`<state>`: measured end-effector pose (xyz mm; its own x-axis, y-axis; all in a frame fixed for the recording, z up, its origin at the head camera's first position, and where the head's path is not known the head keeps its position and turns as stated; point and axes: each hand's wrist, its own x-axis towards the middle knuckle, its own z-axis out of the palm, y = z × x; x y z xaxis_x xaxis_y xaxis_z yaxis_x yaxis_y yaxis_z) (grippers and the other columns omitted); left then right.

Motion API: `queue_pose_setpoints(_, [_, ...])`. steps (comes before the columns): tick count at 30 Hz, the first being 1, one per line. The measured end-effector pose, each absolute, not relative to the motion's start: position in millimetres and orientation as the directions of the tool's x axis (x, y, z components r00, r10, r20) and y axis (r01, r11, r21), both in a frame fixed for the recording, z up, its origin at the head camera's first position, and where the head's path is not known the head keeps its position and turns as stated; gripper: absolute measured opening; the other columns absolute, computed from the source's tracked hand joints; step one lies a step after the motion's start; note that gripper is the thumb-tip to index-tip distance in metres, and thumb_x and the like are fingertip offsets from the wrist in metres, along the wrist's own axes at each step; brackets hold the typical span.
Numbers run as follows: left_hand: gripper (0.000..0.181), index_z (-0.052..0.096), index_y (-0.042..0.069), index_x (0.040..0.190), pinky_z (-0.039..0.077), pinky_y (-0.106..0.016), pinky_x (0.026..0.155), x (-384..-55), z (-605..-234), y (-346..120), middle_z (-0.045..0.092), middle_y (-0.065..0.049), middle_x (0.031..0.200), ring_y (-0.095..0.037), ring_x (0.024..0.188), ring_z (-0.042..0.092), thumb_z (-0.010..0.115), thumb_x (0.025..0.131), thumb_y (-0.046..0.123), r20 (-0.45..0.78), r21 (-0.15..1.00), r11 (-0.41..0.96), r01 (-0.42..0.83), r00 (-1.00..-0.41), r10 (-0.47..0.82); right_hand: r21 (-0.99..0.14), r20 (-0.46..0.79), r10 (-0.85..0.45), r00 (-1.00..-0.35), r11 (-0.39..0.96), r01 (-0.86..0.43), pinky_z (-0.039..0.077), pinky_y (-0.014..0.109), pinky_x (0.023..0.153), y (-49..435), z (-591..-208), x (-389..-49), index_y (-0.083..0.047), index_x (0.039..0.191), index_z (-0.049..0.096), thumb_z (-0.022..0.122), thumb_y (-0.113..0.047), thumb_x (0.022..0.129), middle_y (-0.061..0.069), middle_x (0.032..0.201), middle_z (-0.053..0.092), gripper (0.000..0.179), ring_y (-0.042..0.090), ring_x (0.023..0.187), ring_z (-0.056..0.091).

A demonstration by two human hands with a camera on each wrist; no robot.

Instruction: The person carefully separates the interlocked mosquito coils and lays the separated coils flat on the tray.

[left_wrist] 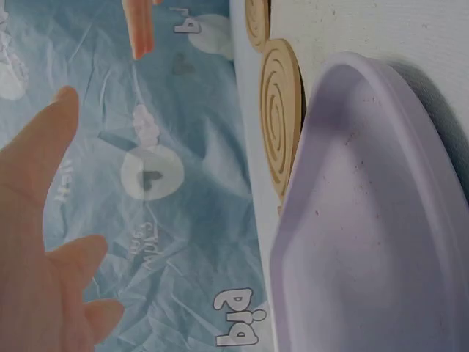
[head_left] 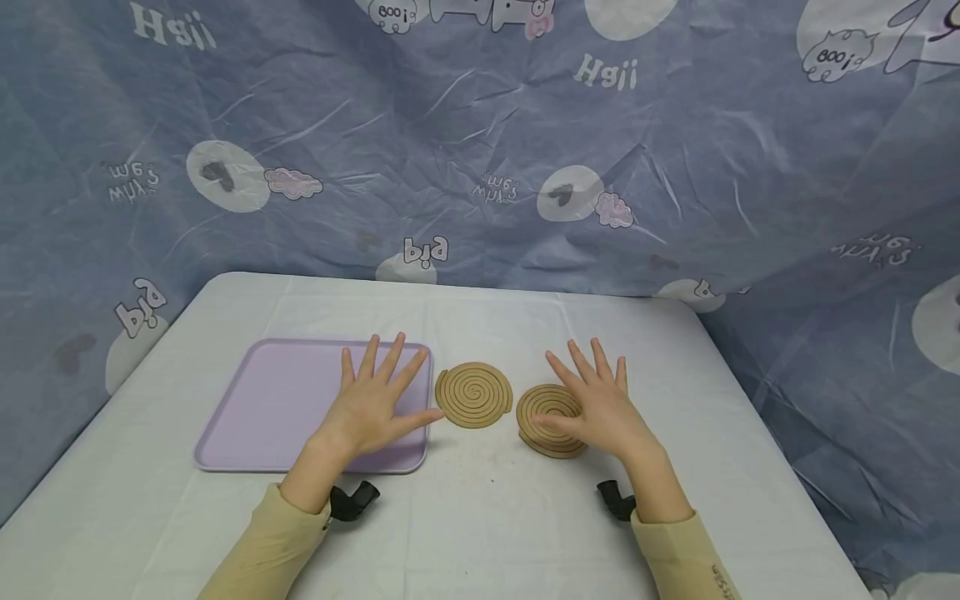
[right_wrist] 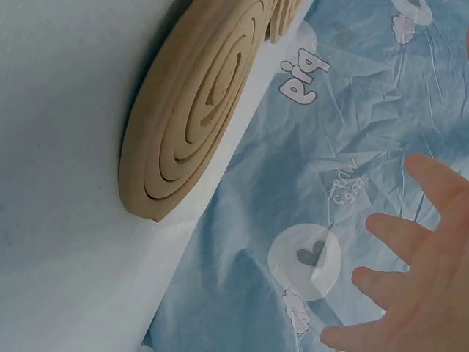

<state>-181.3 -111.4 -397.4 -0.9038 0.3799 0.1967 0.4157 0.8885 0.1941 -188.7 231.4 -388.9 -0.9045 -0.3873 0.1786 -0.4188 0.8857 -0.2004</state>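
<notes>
My left hand (head_left: 363,417) hovers with fingers spread above the right part of a shallow lilac tray (head_left: 273,408). To the tray's right lies a tan mosquito coil (head_left: 474,395), a flat tight spiral. A second mosquito coil (head_left: 534,408) lies further right, partly hidden under my right hand (head_left: 606,417), which is held above it with spread fingers. Both hands hold nothing. From the right wrist view, this nearer coil (right_wrist: 176,132) looks thick, and a gap separates it from the fingers (right_wrist: 396,238). The left wrist view shows the tray with small specks inside it.
A white cloth covers the table (head_left: 480,533), with a few tiny crumbs near the coils. Behind and beside it hangs a blue printed curtain (head_left: 420,125). Black camera mounts (head_left: 354,502) sit at both wrists, by the beige sleeves (head_left: 273,542).
</notes>
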Motion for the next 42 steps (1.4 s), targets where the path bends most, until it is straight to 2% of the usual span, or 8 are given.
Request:
queue_pose_setpoints(5, [0.089,0.016,0.028,0.151,0.003,-0.066,0.106,-183.5,-394.8,-109.2,0.01,-0.013,0.156,-0.041,0.139,0.0,0.038,0.081,0.077,0.265,0.253,0.862,0.44,-0.888,0.376,-0.301,0.19,-0.394,-0.899,0.848,-0.436,-0.007,0.063,0.106,233.7,-384.4,-188.8,-0.025,0.15,0.022,0.063,-0.063,0.077,0.014,0.155,0.009,0.092,0.035,0.14,-0.01])
queue_pose_setpoints(14, [0.082,0.015,0.024,0.152,0.004,-0.056,0.111,-183.4,-392.1,-104.0,0.013,-0.01,0.155,-0.034,0.141,0.007,0.046,0.088,0.064,0.297,0.528,0.723,0.445,-0.895,0.334,-0.538,0.155,-0.363,-0.919,0.749,-0.387,0.011,0.072,0.1,241.7,-381.4,-192.2,-0.03,0.151,0.017,0.069,-0.048,0.082,0.003,0.157,0.005,0.088,0.03,0.142,-0.004])
queue_pose_setpoints(19, [0.078,0.014,0.028,0.151,0.013,-0.053,0.111,-184.7,-393.7,-103.0,0.017,-0.003,0.155,-0.028,0.141,0.013,0.051,0.089,0.058,0.292,0.681,0.616,0.397,-0.918,0.269,-0.631,0.141,-0.317,-0.938,0.701,-0.332,0.015,0.069,0.102,250.5,-384.6,-196.5,-0.028,0.151,0.016,0.063,-0.044,0.088,0.005,0.156,0.009,0.081,0.033,0.141,0.007])
queue_pose_setpoints(22, [0.075,0.02,0.03,0.15,0.019,-0.053,0.109,-184.6,-394.5,-99.9,0.023,0.0,0.153,-0.025,0.139,0.02,0.055,0.088,0.055,0.264,0.78,0.523,0.343,-0.939,0.222,-0.669,0.136,-0.295,-0.946,0.677,-0.307,0.02,0.063,0.104,256.0,-388.6,-200.6,-0.025,0.151,0.016,0.059,-0.042,0.091,0.008,0.155,0.013,0.077,0.035,0.14,0.014])
queue_pose_setpoints(27, [0.067,0.034,0.017,0.145,0.029,-0.051,0.106,-179.6,-392.5,-87.2,0.037,-0.009,0.146,-0.029,0.132,0.034,0.062,0.089,0.04,0.177,0.911,0.346,0.224,-0.97,0.164,-0.726,0.106,-0.27,-0.957,0.637,-0.26,0.027,0.058,0.104,262.0,-395.1,-205.9,-0.023,0.151,0.016,0.056,-0.04,0.094,0.012,0.153,0.021,0.072,0.037,0.136,0.025])
queue_pose_setpoints(30, [0.059,0.04,0.01,0.141,0.034,-0.05,0.102,-177.3,-395.6,-78.4,0.042,-0.013,0.141,-0.03,0.127,0.04,0.063,0.09,0.029,0.147,0.944,0.273,0.187,-0.976,0.161,-0.738,0.085,-0.25,-0.964,0.634,-0.23,0.028,0.059,0.103,264.6,-399.6,-208.2,-0.02,0.151,0.017,0.054,-0.041,0.094,0.019,0.15,0.026,0.072,0.04,0.133,0.03])
queue_pose_setpoints(37, [0.053,0.044,0.006,0.136,0.04,-0.049,0.096,-174.9,-413.2,-61.6,0.05,-0.013,0.131,-0.031,0.117,0.049,0.064,0.09,0.021,0.117,0.97,0.183,0.161,-0.967,0.226,-0.751,0.003,-0.214,-0.977,0.644,-0.144,0.031,0.062,0.1,272.4,-409.6,-212.2,-0.014,0.15,0.022,0.052,-0.047,0.094,0.024,0.147,0.03,0.072,0.043,0.131,0.031])
queue_pose_setpoints(42, [0.053,0.044,0.005,0.137,0.049,-0.036,0.084,-173.7,-422.6,-55.1,0.05,-0.018,0.129,-0.025,0.107,0.054,0.063,0.09,0.018,0.056,0.981,0.162,0.108,-0.954,0.296,-0.786,-0.042,-0.219,-0.975,0.61,-0.103,0.032,0.06,0.1,276.8,-417.0,-216.3,-0.008,0.149,0.024,0.051,-0.045,0.095,0.027,0.144,0.033,0.071,0.045,0.13,0.032])
